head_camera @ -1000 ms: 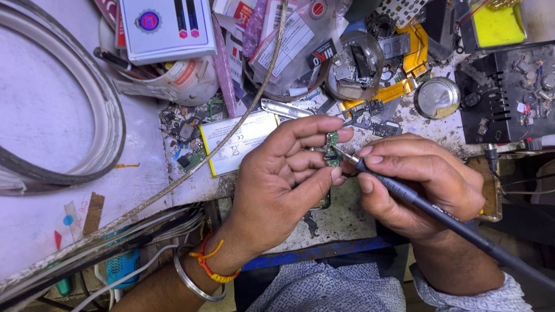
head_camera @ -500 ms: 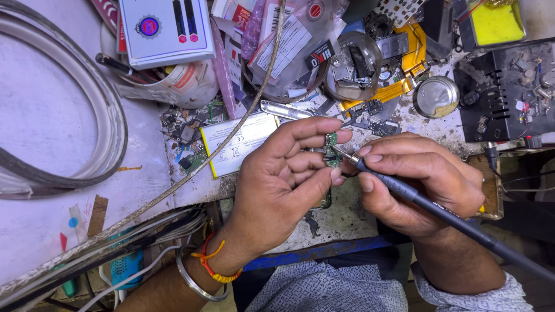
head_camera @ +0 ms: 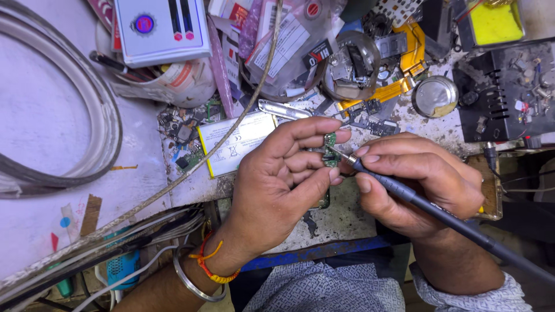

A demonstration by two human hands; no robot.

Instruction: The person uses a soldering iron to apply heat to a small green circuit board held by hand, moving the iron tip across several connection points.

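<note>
Left hand (head_camera: 277,185) grip pinches the small green circuit board (head_camera: 330,151); right hand (head_camera: 416,182) clamps the soldering iron (head_camera: 439,211) pen-style. Brace both wrists.

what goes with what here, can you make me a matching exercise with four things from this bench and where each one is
Things:
1. small green circuit board
2. soldering iron
3. round metal tin
4. orange thread band

Places:
A. on the left wrist
B. held like a pen in the right hand
C. pinched in the fingertips of the left hand
D. on the bench beyond the right hand

Pairs: 1-C, 2-B, 3-D, 4-A
</note>
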